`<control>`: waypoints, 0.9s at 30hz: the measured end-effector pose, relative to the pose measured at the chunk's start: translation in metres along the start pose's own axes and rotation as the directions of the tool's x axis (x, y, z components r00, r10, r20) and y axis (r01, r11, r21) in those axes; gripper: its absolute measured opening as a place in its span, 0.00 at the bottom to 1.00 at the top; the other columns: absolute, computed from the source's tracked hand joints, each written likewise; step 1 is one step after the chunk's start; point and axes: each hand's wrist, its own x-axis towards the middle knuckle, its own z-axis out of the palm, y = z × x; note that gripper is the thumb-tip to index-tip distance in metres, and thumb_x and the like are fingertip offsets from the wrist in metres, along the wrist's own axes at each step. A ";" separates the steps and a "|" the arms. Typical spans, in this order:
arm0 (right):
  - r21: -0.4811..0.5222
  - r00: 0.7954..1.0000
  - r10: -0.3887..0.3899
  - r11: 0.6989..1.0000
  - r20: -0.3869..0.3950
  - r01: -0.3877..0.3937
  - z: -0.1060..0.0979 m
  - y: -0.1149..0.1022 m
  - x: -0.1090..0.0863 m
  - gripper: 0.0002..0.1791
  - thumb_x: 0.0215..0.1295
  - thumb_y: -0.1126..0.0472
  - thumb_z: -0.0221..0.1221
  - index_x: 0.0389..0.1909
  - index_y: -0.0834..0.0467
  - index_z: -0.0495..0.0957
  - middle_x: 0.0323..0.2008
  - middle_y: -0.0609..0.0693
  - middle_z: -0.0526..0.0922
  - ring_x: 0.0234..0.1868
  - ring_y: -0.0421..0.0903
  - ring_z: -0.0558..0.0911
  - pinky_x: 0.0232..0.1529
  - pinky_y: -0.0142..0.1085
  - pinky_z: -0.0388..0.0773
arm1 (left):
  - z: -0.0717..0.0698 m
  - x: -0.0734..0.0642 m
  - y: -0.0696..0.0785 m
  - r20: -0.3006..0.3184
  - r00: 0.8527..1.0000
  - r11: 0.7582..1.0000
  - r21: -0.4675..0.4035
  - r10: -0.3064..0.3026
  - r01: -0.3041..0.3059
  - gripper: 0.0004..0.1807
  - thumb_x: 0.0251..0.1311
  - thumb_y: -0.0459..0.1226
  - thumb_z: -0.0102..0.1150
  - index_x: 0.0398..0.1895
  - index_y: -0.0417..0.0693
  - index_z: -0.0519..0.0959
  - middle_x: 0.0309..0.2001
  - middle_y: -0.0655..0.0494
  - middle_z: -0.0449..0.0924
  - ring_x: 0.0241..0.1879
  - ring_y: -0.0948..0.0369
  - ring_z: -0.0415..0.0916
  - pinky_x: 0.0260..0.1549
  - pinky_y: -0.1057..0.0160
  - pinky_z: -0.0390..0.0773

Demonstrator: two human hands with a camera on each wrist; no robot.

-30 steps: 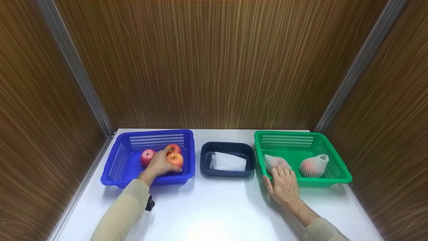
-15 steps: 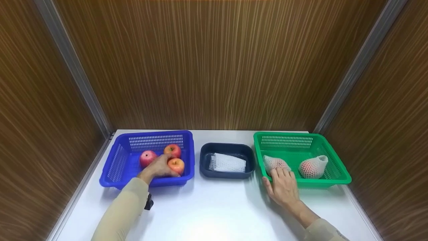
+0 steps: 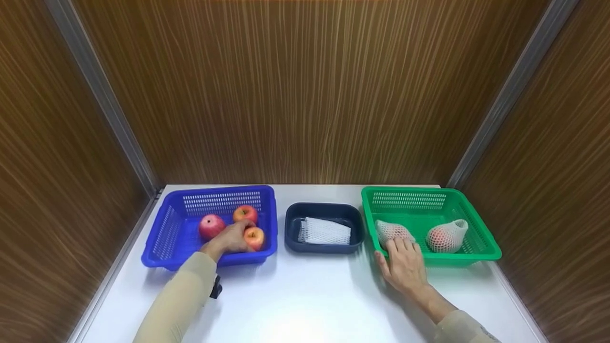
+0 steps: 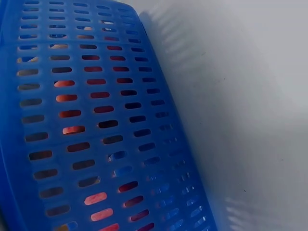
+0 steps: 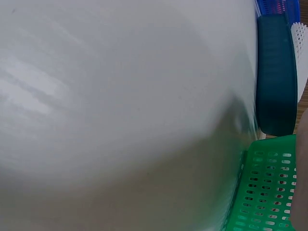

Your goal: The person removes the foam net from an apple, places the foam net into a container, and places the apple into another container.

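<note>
My left hand [image 3: 232, 239] reaches over the front rim of the blue basket [image 3: 164, 262] and grips a yellow-red apple [image 3: 254, 238] from its left side, fingers behind it, thumb mostly hidden. Two more apples sit there, a pink-red apple [image 3: 211, 226] left of the hand and a red apple [image 3: 245, 214] behind. The left wrist view shows mainly the basket's slotted wall [image 4: 96, 115]. My right hand [image 3: 405, 264] rests over the front rim of the green basket [image 3: 476, 257], its fingers touching an apple in white foam netting [image 3: 393, 231]. Another netted apple [image 3: 445, 237] lies to the right.
Between the baskets stands a dark tray [image 3: 293, 243] with white foam net sleeves [image 3: 326, 231] in it. The baskets and tray share a white table [image 3: 305, 295], with wood-grain panels [image 3: 305, 95] behind and at both sides.
My left hand has shifted lower and slightly right around the front apple, which has moved a little toward the basket's front right corner. The red apple behind shows more fully. My right hand has stayed put.
</note>
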 end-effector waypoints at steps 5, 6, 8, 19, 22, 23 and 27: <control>-0.002 1.000 -0.007 1.000 -0.026 0.007 0.000 -0.001 0.000 0.21 0.78 0.43 0.55 0.35 0.58 0.73 0.33 0.58 0.77 0.37 0.61 0.76 0.38 0.53 0.68 | 0.003 0.003 -0.002 -0.028 0.999 1.000 0.018 0.022 -0.022 0.46 0.45 0.37 0.87 0.72 0.43 0.77 0.61 0.41 0.87 0.61 0.46 0.83 0.73 0.40 0.80; -0.002 0.999 -0.009 1.000 -0.034 0.009 0.001 -0.001 -0.001 0.21 0.78 0.44 0.55 0.35 0.58 0.73 0.33 0.58 0.77 0.37 0.61 0.76 0.38 0.52 0.68 | 0.004 0.004 -0.003 -0.038 0.999 0.999 0.019 0.034 -0.033 0.46 0.44 0.36 0.87 0.71 0.42 0.78 0.61 0.40 0.87 0.60 0.46 0.84 0.72 0.40 0.80; 0.000 0.999 -0.011 1.000 -0.044 0.011 0.001 -0.001 -0.001 0.21 0.78 0.44 0.55 0.35 0.58 0.73 0.33 0.58 0.76 0.36 0.61 0.76 0.37 0.52 0.67 | 0.005 0.005 -0.004 -0.053 0.997 0.998 0.026 0.050 -0.049 0.46 0.44 0.36 0.87 0.71 0.40 0.78 0.60 0.39 0.88 0.60 0.45 0.85 0.72 0.39 0.81; 0.022 1.000 0.001 1.000 -0.017 -0.001 0.000 -0.001 -0.001 0.19 0.75 0.45 0.58 0.36 0.58 0.74 0.34 0.57 0.77 0.38 0.60 0.76 0.39 0.52 0.68 | 0.000 -0.003 0.002 -0.082 0.996 1.000 0.010 0.019 -0.018 0.48 0.51 0.44 0.89 0.75 0.38 0.76 0.64 0.39 0.86 0.62 0.46 0.84 0.73 0.40 0.80; 0.018 1.000 -0.001 1.000 -0.014 0.001 0.000 -0.001 -0.001 0.19 0.75 0.45 0.58 0.36 0.58 0.73 0.34 0.57 0.77 0.38 0.60 0.76 0.38 0.51 0.67 | -0.003 -0.008 0.005 -0.091 0.996 0.999 -0.040 -0.011 0.008 0.50 0.56 0.46 0.87 0.79 0.38 0.73 0.69 0.38 0.84 0.66 0.45 0.82 0.78 0.38 0.76; 0.017 1.000 -0.001 1.000 -0.011 0.001 0.000 -0.001 -0.001 0.20 0.75 0.44 0.58 0.36 0.58 0.73 0.34 0.57 0.77 0.38 0.60 0.76 0.38 0.51 0.67 | -0.004 -0.009 0.006 -0.092 0.995 0.998 -0.054 -0.028 0.023 0.51 0.59 0.47 0.86 0.81 0.38 0.71 0.71 0.38 0.82 0.68 0.44 0.80 0.79 0.37 0.74; 0.020 1.000 0.009 1.000 0.006 -0.010 -0.002 -0.001 0.000 0.19 0.75 0.44 0.59 0.36 0.58 0.74 0.34 0.57 0.77 0.38 0.60 0.76 0.39 0.52 0.68 | -0.005 -0.012 0.008 -0.123 0.992 0.997 -0.081 -0.030 0.020 0.48 0.63 0.50 0.83 0.80 0.38 0.71 0.71 0.37 0.82 0.69 0.44 0.80 0.79 0.37 0.74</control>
